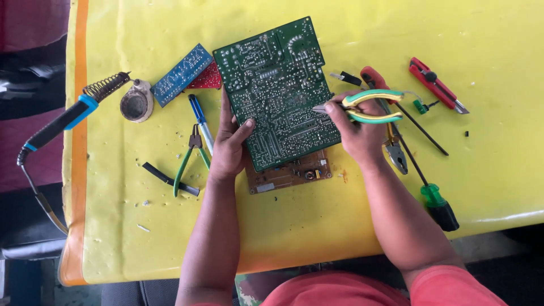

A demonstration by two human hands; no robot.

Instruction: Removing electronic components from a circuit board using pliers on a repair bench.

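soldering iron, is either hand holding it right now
No, the soldering iron lies at the table's left edge, while the left hand grips the green circuit board and the right hand holds pliers.

Four circuit boards [276,93], three pliers [371,106]

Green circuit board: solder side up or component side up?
Solder side up. The green circuit board shows only traces and solder points, no parts standing on it. The left hand grips its edge.

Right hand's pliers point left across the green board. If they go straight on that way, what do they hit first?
Likely the left hand. The pliers in the right hand have their tips on the green circuit board, aimed left; past its left edge comes the thumb, though height is unclear.
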